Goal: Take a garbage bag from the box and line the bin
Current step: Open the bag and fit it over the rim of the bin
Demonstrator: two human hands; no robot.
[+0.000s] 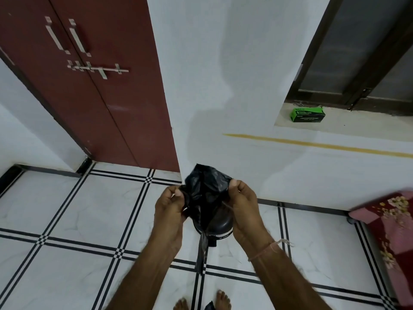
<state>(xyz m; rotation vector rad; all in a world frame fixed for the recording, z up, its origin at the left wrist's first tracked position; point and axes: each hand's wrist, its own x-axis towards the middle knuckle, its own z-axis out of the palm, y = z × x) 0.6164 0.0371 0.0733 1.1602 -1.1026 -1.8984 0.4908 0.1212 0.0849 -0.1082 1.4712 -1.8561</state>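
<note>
A black garbage bag (206,189) is bunched between both hands, its tail hanging down toward the floor. My left hand (171,206) pinches the bag's left edge with thumb and fingers. My right hand (242,205) pinches its right edge. Directly below the bag stands a small black bin (220,227) on the tiled floor, mostly hidden by the bag and my hands. The green garbage bag box (307,115) lies on a window ledge at the upper right, far from both hands.
A white wall stands right behind the bin. A dark red double door (93,86) with a metal latch is to the left. A red floral bed edge (393,222) juts in at the right. My bare feet (201,302) stand on the white tiles with black lines.
</note>
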